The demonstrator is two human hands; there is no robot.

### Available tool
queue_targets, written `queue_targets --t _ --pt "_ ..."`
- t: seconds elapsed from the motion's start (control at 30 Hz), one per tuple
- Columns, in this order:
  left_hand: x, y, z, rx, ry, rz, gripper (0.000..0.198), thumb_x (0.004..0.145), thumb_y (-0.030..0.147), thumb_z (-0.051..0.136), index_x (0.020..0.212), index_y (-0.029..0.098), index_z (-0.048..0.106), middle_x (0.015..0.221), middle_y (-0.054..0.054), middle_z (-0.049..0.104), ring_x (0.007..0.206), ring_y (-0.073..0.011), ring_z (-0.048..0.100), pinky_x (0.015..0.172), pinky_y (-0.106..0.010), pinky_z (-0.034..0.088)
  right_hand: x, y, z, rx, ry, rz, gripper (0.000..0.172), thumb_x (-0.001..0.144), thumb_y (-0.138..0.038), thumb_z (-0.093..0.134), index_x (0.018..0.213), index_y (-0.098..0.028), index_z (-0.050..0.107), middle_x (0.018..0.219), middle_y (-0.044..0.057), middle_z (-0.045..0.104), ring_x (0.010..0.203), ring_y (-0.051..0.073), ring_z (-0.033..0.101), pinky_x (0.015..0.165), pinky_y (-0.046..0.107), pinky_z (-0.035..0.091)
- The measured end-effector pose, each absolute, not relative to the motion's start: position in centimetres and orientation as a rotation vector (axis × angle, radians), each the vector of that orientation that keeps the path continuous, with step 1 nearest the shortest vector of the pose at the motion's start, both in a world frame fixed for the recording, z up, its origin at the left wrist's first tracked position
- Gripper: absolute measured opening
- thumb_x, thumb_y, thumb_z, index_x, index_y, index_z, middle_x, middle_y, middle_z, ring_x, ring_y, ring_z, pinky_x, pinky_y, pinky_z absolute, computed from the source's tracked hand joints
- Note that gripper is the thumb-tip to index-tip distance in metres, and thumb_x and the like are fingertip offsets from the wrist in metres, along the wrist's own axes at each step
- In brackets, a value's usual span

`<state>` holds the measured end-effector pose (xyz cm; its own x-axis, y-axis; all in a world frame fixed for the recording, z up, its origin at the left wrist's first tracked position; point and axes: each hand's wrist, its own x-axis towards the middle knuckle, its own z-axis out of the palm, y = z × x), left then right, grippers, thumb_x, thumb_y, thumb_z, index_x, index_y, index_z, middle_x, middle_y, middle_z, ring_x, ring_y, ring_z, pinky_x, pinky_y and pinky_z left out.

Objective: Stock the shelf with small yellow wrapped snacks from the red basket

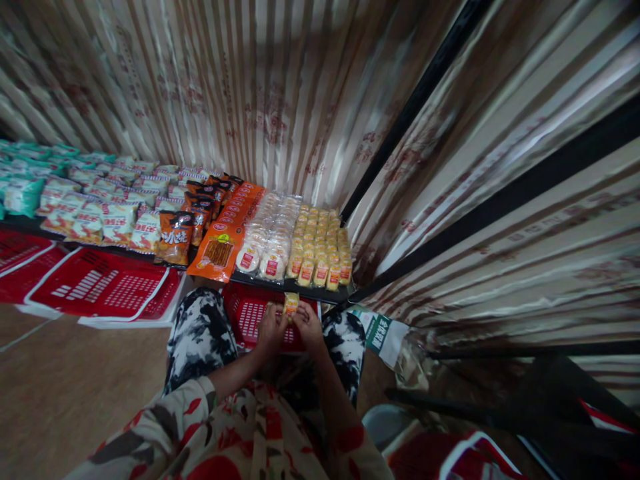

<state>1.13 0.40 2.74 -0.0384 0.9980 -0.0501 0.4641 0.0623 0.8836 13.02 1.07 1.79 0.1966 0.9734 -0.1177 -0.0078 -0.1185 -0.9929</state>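
Between my two hands, above my lap, is a small yellow snack packet. My left hand is closed on its lower left side. On the other side, the fingers of my right hand pinch its lower right edge. Just beyond, rows of similar yellow snack packets stand at the right end of a black shelf. Beside them lie clear packs of round white snacks with red labels. A flat orange snack bag comes after those, on the left.
Dark orange bags, white snack bags and teal bags fill the shelf leftward. Red baskets sit below it. Black poles slant before a striped curtain. A green and white bag lies on the floor at right.
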Motion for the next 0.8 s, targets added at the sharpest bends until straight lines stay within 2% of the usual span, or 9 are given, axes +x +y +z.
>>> queue_targets --t 0.17,0.37,0.53,0.8 --pt "1.8 1.0 3.6 1.485 1.587 0.997 0.007 0.081 0.024 0.049 0.086 0.019 0.052 0.085 -0.003 0.057 0.076 -0.0157 0.056 0.073 -0.030 0.045 13.2 1.2 3.0 -1.398 -1.071 1.044 0.038 0.070 -0.038 0.059 0.102 -0.017 0.060 0.094 0.008 0.069 0.086 0.020 0.066 0.081 0.035 0.053" --pt "2.2 2.2 5.1 1.498 1.526 1.094 0.008 0.081 0.024 0.051 0.086 0.018 0.052 0.083 -0.002 0.056 0.074 -0.0147 0.056 0.071 -0.029 0.046 13.0 1.6 5.0 -1.538 -1.118 0.791 0.039 0.075 -0.040 0.056 0.106 -0.018 0.064 0.104 0.010 0.060 0.086 0.019 0.062 0.075 0.033 0.053" --pt "2.0 3.7 6.7 1.520 1.473 1.163 0.008 0.082 0.025 0.050 0.086 0.018 0.052 0.086 -0.002 0.056 0.074 -0.0133 0.056 0.072 -0.028 0.047 12.5 2.6 6.8 -1.589 -1.184 0.650 0.041 0.079 -0.039 0.053 0.112 -0.016 0.063 0.099 0.009 0.058 0.083 0.017 0.060 0.078 0.032 0.051" --pt "2.1 6.2 7.6 1.518 1.479 1.188 0.008 0.083 0.024 0.051 0.086 0.018 0.052 0.084 -0.002 0.056 0.070 -0.0128 0.055 0.070 -0.028 0.047 11.8 4.7 7.5 -1.614 -1.238 0.520 0.044 0.081 -0.039 0.050 0.115 -0.013 0.061 0.097 0.009 0.058 0.079 0.016 0.059 0.073 0.029 0.052"
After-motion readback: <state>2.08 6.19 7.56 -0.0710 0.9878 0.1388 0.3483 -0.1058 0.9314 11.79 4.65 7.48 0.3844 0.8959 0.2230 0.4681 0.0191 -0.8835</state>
